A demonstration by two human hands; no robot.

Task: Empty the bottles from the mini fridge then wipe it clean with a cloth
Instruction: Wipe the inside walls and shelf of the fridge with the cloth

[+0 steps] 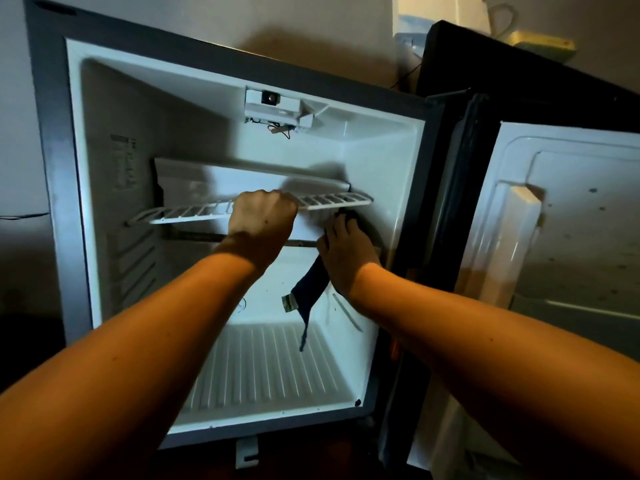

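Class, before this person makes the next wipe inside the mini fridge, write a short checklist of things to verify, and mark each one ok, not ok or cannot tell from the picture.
1. Bottles out of the mini fridge: ok, none visible inside.
2. Door open wide enough for both arms: ok.
3. Wire shelf steadied: ok, the left hand grips its front edge.
4. Cloth in hand: ok, the right hand holds the dark cloth under the shelf, one end hanging down.
5. Cloth touching the inner wall: cannot tell, the hand hides the contact.
6. Door lining clean: not ok, dark specks show on it.
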